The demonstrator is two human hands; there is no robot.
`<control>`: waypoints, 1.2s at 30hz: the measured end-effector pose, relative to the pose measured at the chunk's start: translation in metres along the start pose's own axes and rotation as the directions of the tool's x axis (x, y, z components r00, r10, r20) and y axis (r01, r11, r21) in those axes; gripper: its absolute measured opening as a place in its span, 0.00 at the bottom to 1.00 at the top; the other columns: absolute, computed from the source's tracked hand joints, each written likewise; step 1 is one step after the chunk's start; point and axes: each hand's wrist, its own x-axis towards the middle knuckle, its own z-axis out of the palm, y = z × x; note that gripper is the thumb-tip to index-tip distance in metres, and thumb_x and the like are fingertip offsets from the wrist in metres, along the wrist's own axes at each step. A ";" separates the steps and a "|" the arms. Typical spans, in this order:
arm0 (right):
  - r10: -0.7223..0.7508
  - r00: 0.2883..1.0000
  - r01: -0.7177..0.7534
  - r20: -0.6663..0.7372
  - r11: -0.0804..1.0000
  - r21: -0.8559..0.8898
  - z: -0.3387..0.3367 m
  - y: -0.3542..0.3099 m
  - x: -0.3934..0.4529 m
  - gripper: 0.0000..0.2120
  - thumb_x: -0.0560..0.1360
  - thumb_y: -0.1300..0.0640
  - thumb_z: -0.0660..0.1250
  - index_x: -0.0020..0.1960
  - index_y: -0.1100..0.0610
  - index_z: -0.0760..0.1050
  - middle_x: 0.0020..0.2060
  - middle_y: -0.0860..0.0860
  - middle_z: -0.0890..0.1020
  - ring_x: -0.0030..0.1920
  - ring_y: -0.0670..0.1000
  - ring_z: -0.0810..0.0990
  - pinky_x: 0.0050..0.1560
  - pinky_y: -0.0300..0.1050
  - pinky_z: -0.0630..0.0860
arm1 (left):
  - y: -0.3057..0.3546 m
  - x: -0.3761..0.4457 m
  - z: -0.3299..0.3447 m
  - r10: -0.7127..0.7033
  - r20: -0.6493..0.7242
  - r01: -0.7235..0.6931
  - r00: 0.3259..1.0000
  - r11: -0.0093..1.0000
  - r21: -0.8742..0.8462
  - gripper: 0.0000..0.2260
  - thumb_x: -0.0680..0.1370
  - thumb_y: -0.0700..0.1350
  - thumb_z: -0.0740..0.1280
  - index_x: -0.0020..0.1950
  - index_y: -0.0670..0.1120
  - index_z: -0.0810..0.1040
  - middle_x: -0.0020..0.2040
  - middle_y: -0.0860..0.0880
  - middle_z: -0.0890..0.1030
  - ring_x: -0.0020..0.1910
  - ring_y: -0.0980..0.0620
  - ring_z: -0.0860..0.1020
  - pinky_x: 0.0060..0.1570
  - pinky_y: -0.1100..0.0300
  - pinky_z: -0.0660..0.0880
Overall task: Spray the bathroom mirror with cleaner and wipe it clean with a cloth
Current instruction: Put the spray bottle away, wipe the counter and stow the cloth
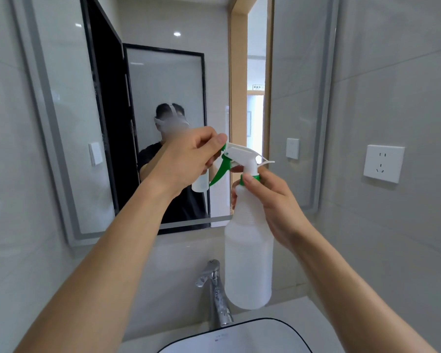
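A white spray bottle (pixel 248 253) with a white head and green trigger hangs upright in front of the bathroom mirror (pixel 163 85). My right hand (pixel 273 207) grips its neck just under the green collar. My left hand (pixel 189 159) pinches the nozzle end of the spray head with thumb and fingertips. The nozzle points left, along the mirror rather than straight at it. The mirror has a frosted border and reflects a person in a dark shirt and the bottle. No cloth is in view.
A chrome faucet (pixel 215 291) stands below the bottle, above a white basin (pixel 242 337) with a dark rim. A white wall socket (pixel 383 163) sits on the grey tiled wall at right.
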 end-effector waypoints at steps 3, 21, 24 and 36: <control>0.000 1.000 -0.001 0.027 0.999 0.039 0.000 -0.005 0.000 0.08 0.81 0.56 0.64 0.58 0.54 0.79 0.40 0.58 0.80 0.41 0.56 0.78 0.47 0.56 0.74 | 0.004 -0.002 -0.003 0.086 0.027 -0.087 0.996 0.995 0.047 0.14 0.82 0.51 0.63 0.43 0.42 0.76 0.34 0.45 0.72 0.34 0.47 0.67 0.37 0.52 0.66; -0.023 0.997 0.020 0.068 0.998 0.052 -0.002 -0.033 0.001 0.09 0.82 0.56 0.61 0.59 0.56 0.77 0.42 0.61 0.77 0.42 0.57 0.77 0.47 0.56 0.74 | 0.025 -0.061 0.002 -0.052 -0.086 0.058 0.995 0.996 0.070 0.13 0.82 0.50 0.64 0.66 0.51 0.76 0.50 0.55 0.84 0.46 0.57 0.82 0.47 0.55 0.80; -0.040 0.997 0.036 0.061 0.997 0.066 0.001 -0.036 0.010 0.09 0.82 0.56 0.61 0.59 0.56 0.78 0.41 0.61 0.77 0.41 0.56 0.77 0.44 0.52 0.75 | 0.006 -0.092 0.007 -0.263 -0.012 0.263 0.965 0.962 0.070 0.24 0.75 0.64 0.68 0.67 0.56 0.74 0.54 0.55 0.83 0.52 0.57 0.82 0.56 0.50 0.80; -0.136 0.939 0.043 0.315 0.957 0.287 0.061 -0.029 0.037 0.11 0.81 0.56 0.64 0.57 0.64 0.74 0.38 0.57 0.78 0.39 0.55 0.78 0.43 0.50 0.76 | 0.026 -0.138 0.045 -0.449 -0.478 0.577 0.755 0.801 0.158 0.40 0.54 0.64 0.78 0.63 0.54 0.73 0.55 0.58 0.82 0.54 0.57 0.81 0.57 0.50 0.79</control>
